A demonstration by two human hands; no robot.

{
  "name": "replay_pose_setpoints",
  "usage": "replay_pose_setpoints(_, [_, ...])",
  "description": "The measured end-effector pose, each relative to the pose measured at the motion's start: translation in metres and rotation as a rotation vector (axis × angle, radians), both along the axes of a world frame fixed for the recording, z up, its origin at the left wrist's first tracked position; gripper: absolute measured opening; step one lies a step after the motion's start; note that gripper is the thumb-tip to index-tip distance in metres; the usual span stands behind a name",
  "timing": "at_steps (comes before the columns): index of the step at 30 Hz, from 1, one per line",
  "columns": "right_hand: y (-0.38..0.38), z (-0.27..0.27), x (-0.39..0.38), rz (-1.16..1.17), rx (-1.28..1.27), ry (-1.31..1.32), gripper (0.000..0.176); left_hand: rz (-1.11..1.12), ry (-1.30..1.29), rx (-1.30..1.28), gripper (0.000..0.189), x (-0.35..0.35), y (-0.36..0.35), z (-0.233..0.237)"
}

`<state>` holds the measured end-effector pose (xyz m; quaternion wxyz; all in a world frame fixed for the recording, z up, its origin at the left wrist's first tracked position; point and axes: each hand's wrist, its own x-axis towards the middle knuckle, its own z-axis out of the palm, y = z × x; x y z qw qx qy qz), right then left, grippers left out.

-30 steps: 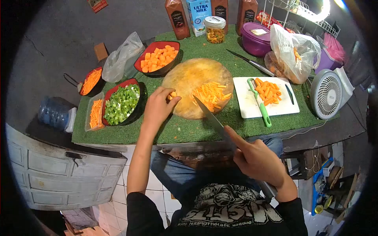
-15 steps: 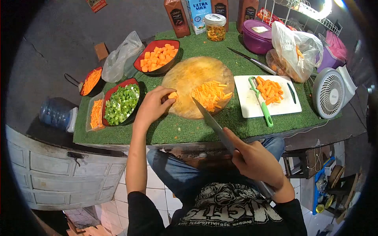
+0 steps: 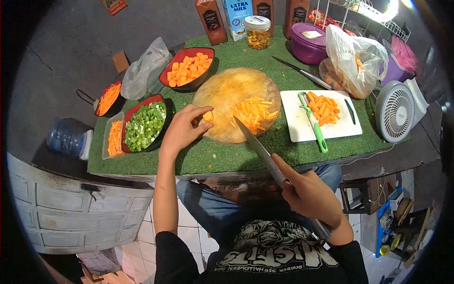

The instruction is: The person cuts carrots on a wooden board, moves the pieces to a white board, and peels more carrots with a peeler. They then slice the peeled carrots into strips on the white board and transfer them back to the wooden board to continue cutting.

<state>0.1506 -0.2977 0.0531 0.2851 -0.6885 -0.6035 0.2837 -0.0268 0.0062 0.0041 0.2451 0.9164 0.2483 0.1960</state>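
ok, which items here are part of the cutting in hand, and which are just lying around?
In use: left hand pinching small orange carrot piece; right hand gripping long steel kitchen knife; round wooden chopping board; pile of orange carrot sticks.
Lying about: small white fan; purple lidded plastic tub; blue-and-white milk carton; green-handled peeler.

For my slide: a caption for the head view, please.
Left hand pinches carrot piece at round board; right hand grips knife.
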Motion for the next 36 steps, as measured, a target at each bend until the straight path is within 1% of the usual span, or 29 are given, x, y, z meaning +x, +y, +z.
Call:
replay_pose_setpoints(3, [0.000,0.000,-0.001,0.003,-0.014,0.014,0.073,-0.029,-0.011,-0.015,0.045,-0.002,0.004,-0.004])
replay_pose_setpoints(9, [0.000,-0.002,0.000,-0.002,-0.017,0.025,0.075,0.068,0.032,-0.071,0.036,0.003,-0.002,0.002])
replay_pose_setpoints(11, [-0.001,-0.003,0.001,-0.001,-0.011,0.027,0.076,0.030,0.042,-0.003,0.032,0.006,-0.004,0.005])
replay_pose_setpoints(15, [-0.005,-0.004,0.003,-0.008,0.011,0.014,0.077,-0.038,0.010,0.059,0.031,0.013,0.001,-0.001])
replay_pose_setpoints(17, [-0.006,-0.002,0.003,-0.012,0.009,-0.003,0.077,-0.010,-0.008,0.147,0.031,0.022,0.010,-0.006])
replay_pose_setpoints(18, [-0.008,-0.002,0.004,-0.022,0.009,0.008,0.077,-0.009,-0.010,0.148,0.031,0.028,0.016,-0.010])
replay_pose_setpoints(20, [-0.009,0.000,0.004,-0.030,0.011,0.020,0.076,0.086,0.005,0.208,0.034,0.043,0.028,-0.013])
replay_pose_setpoints(21, [-0.010,0.001,0.004,-0.034,0.005,0.035,0.076,0.085,0.004,0.209,0.034,0.050,0.031,-0.010])
replay_pose_setpoints(23, [-0.012,0.002,0.004,-0.044,0.001,0.047,0.077,0.200,0.114,0.178,0.039,0.062,0.034,-0.005])
replay_pose_setpoints(26, [-0.017,0.001,0.006,-0.054,0.017,0.041,0.077,0.240,0.116,0.180,0.043,0.063,0.033,-0.008])
replay_pose_setpoints(30, [-0.019,0.003,0.005,-0.057,-0.010,0.076,0.077,0.163,0.050,0.080,0.042,0.043,0.025,-0.001])
replay_pose_setpoints(32, [-0.017,0.004,0.003,-0.053,-0.018,0.092,0.077,0.018,0.008,0.056,0.043,0.030,0.032,-0.007])
replay_pose_setpoints(34, [-0.014,0.000,0.002,-0.016,0.007,0.049,0.077,0.031,0.001,0.037,0.042,0.031,0.033,-0.005])
replay_pose_setpoints(36, [-0.012,-0.002,-0.001,-0.012,0.011,0.063,0.077,0.034,-0.004,0.017,0.041,0.029,0.031,-0.002])
